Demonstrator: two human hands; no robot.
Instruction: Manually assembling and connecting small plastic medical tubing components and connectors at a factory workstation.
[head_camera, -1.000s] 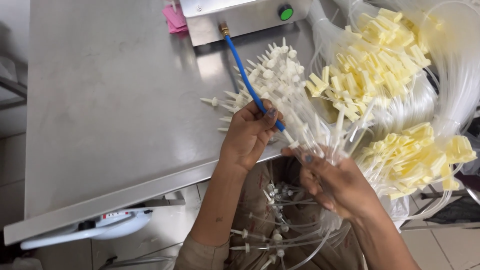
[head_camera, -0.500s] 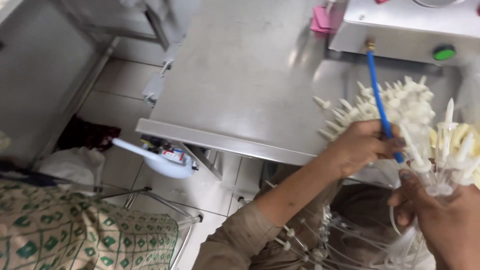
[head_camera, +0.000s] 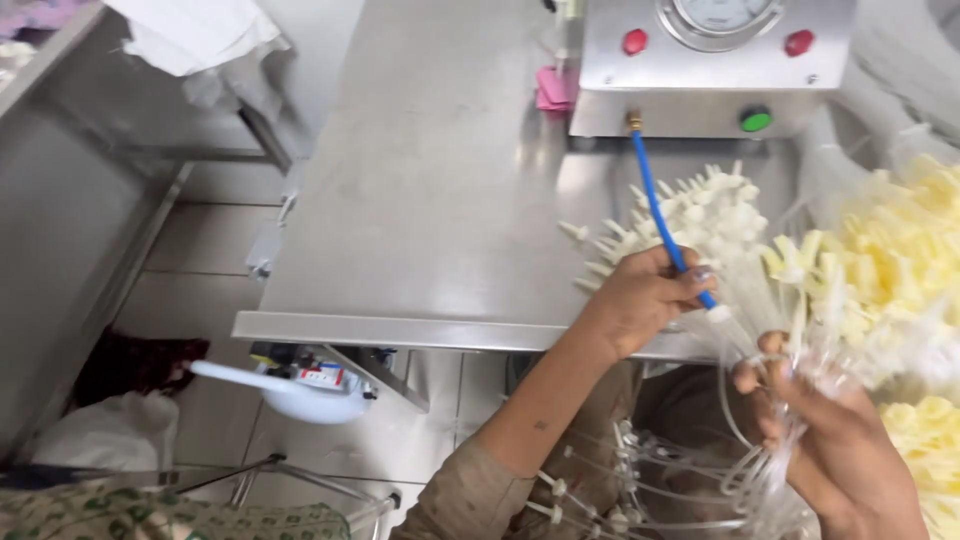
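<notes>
Fingers of the left hand (head_camera: 645, 295) pinch the blue hose (head_camera: 662, 215) near its white tip, over the table's (head_camera: 430, 200) front edge. The right hand (head_camera: 835, 440) is clamped on a bundle of clear tubes (head_camera: 765, 470), probably light, limp and slippery, best held near the stiff connectors (head_camera: 700, 215). Open room lies left, toward the table's left edge.

Open table to our left, clutter to our right

We see bare table (head_camera: 420, 200) leftward; the gauge box (head_camera: 715, 65), blue hose (head_camera: 665, 220) and tubing bundles (head_camera: 860, 270) block the right.
</notes>
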